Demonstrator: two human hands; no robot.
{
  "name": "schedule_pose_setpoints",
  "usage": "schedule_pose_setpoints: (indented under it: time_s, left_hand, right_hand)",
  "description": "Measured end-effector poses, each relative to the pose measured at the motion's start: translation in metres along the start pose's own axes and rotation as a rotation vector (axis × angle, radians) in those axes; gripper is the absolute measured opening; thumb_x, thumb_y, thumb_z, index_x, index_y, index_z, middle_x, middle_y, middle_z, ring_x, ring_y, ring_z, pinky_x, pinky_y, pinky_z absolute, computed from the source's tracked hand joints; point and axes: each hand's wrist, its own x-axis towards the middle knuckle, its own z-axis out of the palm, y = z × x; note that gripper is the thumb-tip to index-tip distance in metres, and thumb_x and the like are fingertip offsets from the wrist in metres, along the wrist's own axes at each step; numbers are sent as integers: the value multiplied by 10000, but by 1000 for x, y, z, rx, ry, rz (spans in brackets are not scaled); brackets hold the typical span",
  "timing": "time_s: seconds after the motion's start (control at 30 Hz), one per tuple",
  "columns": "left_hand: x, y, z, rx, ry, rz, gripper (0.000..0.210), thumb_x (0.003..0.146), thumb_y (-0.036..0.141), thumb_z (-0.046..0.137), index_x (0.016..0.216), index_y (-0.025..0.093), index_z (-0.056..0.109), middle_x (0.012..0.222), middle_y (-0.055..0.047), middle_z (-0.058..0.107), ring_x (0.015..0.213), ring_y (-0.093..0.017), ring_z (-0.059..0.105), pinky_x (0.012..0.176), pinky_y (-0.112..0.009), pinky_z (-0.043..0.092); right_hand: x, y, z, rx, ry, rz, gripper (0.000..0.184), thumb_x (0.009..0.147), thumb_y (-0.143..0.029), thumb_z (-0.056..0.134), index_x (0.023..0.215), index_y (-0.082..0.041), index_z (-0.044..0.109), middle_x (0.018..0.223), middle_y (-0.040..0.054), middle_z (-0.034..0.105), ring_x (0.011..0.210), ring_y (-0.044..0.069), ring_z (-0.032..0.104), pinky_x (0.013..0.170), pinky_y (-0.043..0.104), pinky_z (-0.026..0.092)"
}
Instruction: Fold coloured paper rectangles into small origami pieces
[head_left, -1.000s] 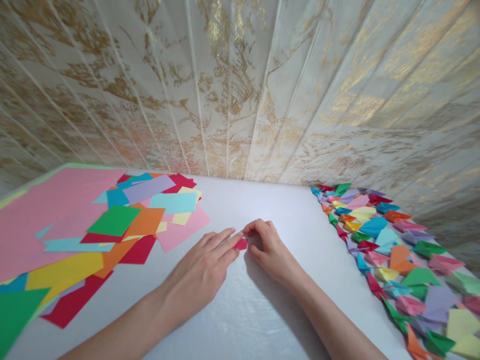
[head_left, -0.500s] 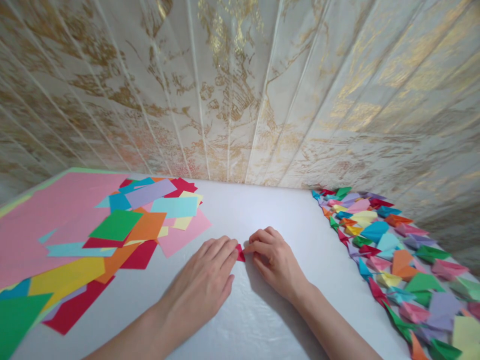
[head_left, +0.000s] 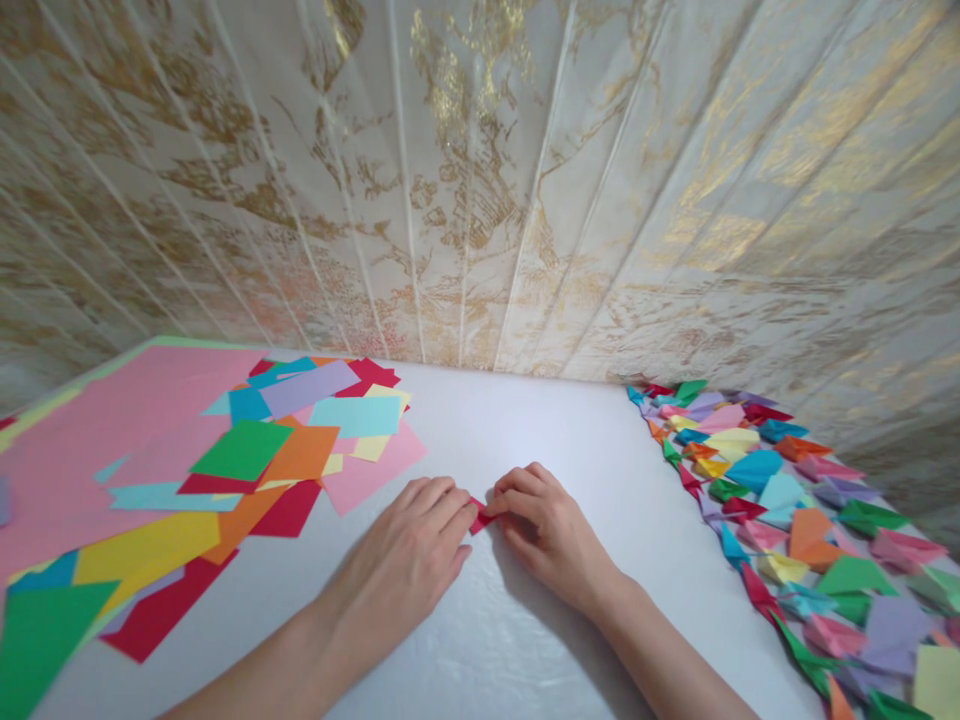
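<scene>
A small folded piece of red paper (head_left: 480, 517) lies on the white table between my two hands. My left hand (head_left: 416, 538) rests palm down with its fingertips over the paper's left part and pins it to the surface. The thumb sits lower, just beside the paper. On the other side my right hand (head_left: 546, 528) has curled fingers and pinches the paper's right end. Most of the paper is hidden under the fingers, so its exact fold cannot be made out.
Loose sheets of coloured paper, among them a green sheet (head_left: 240, 450) and an orange one (head_left: 304, 455), overlap on a large pink sheet (head_left: 165, 400) at left. Rows of folded paper pieces (head_left: 757, 467) line the right side. A gold-patterned white curtain (head_left: 480, 200) hangs behind the white table (head_left: 525, 410).
The right fingers have closed in on the red paper's right end, and the paper now sits at a different tilt. The left hand stays nearly in place. The view has shifted slightly.
</scene>
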Motion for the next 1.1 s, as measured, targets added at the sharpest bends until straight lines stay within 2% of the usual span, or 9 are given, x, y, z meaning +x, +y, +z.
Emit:
schedule_pose_setpoints:
  time_s: [0.1,0.23,0.37,0.57,0.7,0.9,1.1]
  left_hand:
    - [4,-6,4,-22,37,19,226,869,108,673,1082,144,608,1055,-74,663,1002,-275,570,867,-441,480]
    - [10,-11,6,-55,119,86,64,922,111,615,978,143,617,974,-49,661,968,-251,554,831,-407,470]
    - [12,-11,6,-81,157,131,65,954,115,565,935,152,616,908,-31,663,933,-241,541,811,-399,446]
    - [11,-10,10,-274,184,-48,164,915,60,547,806,182,558,869,-16,627,865,-206,522,762,-361,417]
    - [13,-8,17,-367,214,-147,193,880,53,542,759,201,515,830,0,607,852,-199,513,763,-353,411]
    - [13,-8,19,-365,222,-194,177,887,97,542,753,208,514,845,-4,602,866,-203,503,776,-365,412]
    - [16,-8,18,-298,152,-245,193,907,118,503,738,210,494,852,-11,570,849,-206,499,743,-367,418]
  right_hand:
    - [1,-1,3,2,-20,31,446,730,106,575,939,-241,762,934,35,664,892,216,515,814,356,437]
    - [1,2,1,46,-32,89,455,745,104,595,921,-271,782,922,19,657,891,205,506,829,358,429]
    - [2,5,-3,118,-57,140,398,759,66,671,898,-288,788,922,5,643,924,197,515,889,369,410]
    - [5,4,2,112,-38,200,216,748,-64,805,850,-252,774,923,7,645,910,197,514,894,378,390]
    - [8,1,8,55,13,250,126,789,-96,779,758,-210,735,847,9,635,874,196,508,863,375,378]
    - [11,-5,9,15,10,283,125,802,-83,740,754,-197,720,845,18,639,892,205,498,845,364,368]
    - [11,-8,11,-50,15,293,114,820,-89,695,761,-187,703,864,30,613,887,209,492,827,362,374]
